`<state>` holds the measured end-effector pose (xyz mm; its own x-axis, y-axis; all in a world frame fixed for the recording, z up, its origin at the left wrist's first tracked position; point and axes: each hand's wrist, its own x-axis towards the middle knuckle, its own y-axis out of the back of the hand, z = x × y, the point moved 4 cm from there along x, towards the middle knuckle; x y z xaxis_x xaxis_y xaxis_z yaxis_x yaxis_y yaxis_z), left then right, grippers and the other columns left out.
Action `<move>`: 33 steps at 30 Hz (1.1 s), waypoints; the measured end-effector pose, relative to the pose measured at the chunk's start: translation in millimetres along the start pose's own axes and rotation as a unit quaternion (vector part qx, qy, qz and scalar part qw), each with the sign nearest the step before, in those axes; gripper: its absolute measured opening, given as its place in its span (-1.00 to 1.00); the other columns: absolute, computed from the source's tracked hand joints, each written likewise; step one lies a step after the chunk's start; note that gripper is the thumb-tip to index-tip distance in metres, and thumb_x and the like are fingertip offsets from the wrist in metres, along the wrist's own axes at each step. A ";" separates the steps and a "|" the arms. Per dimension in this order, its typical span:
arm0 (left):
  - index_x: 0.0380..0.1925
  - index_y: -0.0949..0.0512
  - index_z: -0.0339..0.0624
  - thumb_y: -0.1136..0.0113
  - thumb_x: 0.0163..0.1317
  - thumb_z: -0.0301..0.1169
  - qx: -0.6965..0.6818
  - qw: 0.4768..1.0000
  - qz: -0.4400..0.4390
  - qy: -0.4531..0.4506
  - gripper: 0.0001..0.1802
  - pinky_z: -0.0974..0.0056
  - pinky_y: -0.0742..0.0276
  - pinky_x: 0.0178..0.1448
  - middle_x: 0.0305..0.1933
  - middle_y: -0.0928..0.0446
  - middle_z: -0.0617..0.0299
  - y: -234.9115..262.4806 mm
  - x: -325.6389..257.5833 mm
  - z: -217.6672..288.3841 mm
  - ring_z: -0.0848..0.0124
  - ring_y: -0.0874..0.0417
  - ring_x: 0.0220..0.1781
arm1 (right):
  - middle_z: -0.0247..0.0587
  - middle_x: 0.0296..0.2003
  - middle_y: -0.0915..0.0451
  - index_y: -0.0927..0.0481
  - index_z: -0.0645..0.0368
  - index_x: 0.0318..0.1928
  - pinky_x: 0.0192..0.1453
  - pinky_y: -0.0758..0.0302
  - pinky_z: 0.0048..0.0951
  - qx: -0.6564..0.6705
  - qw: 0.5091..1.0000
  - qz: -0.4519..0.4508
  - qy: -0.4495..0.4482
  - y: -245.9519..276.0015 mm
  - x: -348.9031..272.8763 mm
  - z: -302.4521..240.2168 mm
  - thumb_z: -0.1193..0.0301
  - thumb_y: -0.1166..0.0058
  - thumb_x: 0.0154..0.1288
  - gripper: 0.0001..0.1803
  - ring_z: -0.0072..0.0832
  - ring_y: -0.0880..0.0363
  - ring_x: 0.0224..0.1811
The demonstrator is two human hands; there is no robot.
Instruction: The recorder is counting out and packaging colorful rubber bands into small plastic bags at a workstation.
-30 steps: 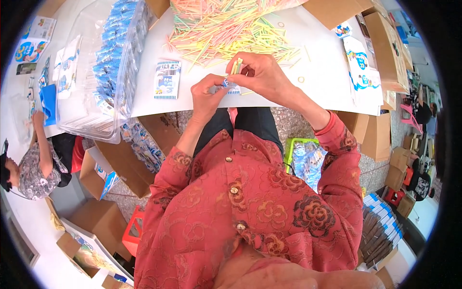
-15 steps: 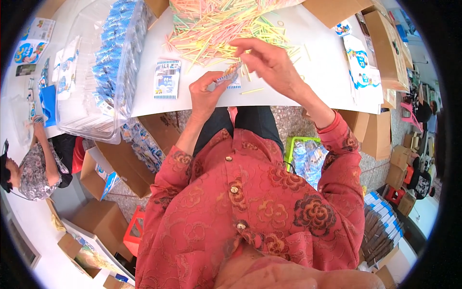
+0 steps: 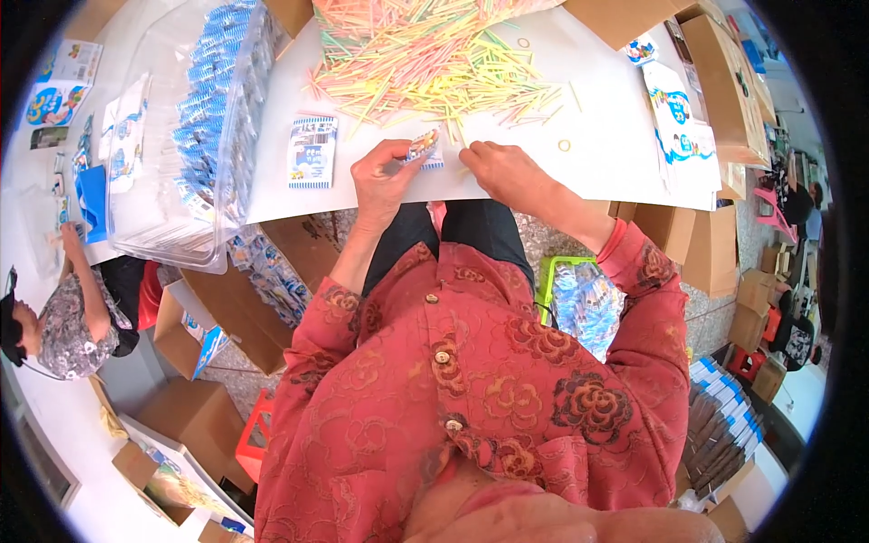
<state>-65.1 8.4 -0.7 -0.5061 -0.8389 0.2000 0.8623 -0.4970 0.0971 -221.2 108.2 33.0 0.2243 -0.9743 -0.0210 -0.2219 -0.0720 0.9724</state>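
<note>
Blue lettering, hardly legible, on white packet [image 3: 312,152]

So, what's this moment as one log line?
Left hand: pinching blue-white sachet | Right hand: at white table, grip unclear | Beyond: pastel straw-like sticks

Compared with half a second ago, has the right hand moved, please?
Yes; the right hand has moved away from the stick pile, toward the table's near edge.

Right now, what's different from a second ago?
The right hand has let go of the stick bundle it held at the packet, lifted toward the stick pile, then come down near the front edge of the table; whether it grips anything is unclear. The left hand still holds the packet; the pile looks unchanged.
</note>
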 end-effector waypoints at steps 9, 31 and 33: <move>-0.36 -0.62 -0.36 -0.31 -0.03 -0.68 -0.034 0.999 -0.022 -0.010 -0.83 0.42 -0.52 -0.17 -0.33 -0.64 0.19 -1.6 -3.4 -17.9 0.48 -0.63 -0.30 | -0.34 -0.31 -0.59 -0.54 0.21 0.02 -0.17 -0.53 -0.60 0.421 0.855 0.299 -0.047 81.5 8.9 1.4 0.63 -0.17 0.17 -0.63 -0.64 -0.59 -0.29; -0.35 -0.64 -0.33 -0.36 0.03 -0.60 0.016 1.000 -0.009 0.004 -0.85 0.45 -0.49 -0.27 -0.34 -0.64 0.22 -1.0 -2.8 -2.8 0.54 -0.59 -0.36 | -0.19 -0.33 -0.60 -0.57 0.18 -0.15 -0.36 -0.54 -0.35 0.164 0.954 0.187 -0.166 23.7 9.2 40.6 0.29 -0.20 0.20 -0.72 -0.28 -0.60 -0.47; -0.35 -0.64 -0.33 -0.36 0.03 -0.60 0.006 1.000 -0.007 0.005 -0.85 0.45 -0.49 -0.27 -0.34 -0.64 0.22 -0.8 -3.4 -3.8 0.54 -0.59 -0.36 | -0.17 -0.31 -0.61 -0.57 0.17 -0.17 -0.36 -0.55 -0.31 0.108 0.961 0.175 -0.186 12.5 12.8 34.0 0.22 -0.22 0.18 -0.68 -0.24 -0.61 -0.44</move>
<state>-64.2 10.8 -5.2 -0.5174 -0.8348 0.1882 0.8557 -0.5053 0.1115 -253.4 87.5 37.0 -0.2454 -0.9528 0.1788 -0.4219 0.2710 0.8652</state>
